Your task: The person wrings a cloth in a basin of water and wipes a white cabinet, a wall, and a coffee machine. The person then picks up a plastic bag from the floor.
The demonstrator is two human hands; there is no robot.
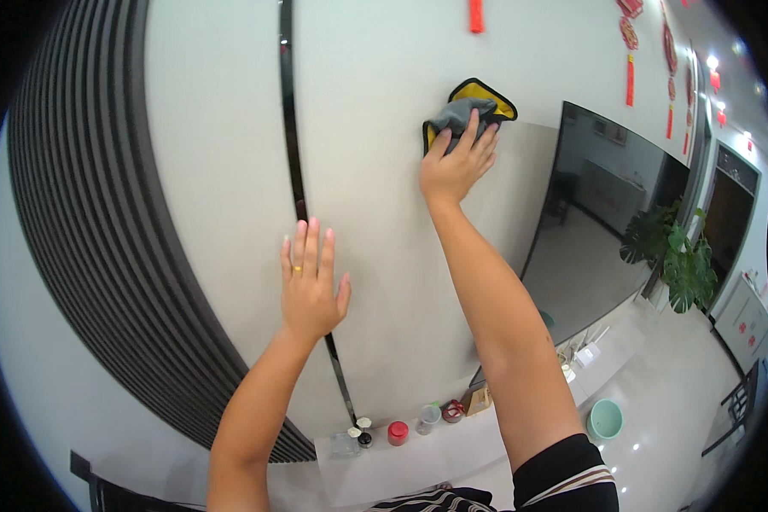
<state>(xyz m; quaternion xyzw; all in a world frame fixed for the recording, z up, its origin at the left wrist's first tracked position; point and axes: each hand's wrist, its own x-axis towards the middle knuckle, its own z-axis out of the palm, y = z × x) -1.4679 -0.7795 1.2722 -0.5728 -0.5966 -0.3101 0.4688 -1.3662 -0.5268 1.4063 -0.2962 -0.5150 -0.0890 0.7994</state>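
My right hand [459, 160] presses a grey and yellow cleaning cloth [464, 115] with black edging against the pale wall panel [384, 192]. One upper corner of the cloth is folded out and shows its yellow side. Lower and to the left, my left hand [312, 281] lies flat with fingers apart, a ring on one finger. It covers part of a narrow, shiny black trim strip [291, 128] that runs down the wall. Nothing is held in it.
A large television [601, 224] stands right of my right arm. Below, a white cabinet [416, 467] carries a red-lidded jar [397, 433], a clear plastic cup [428, 419] and other small items. A mint-green bucket [605, 419] is on the floor. Dark slatted panelling [121, 256] covers the left side.
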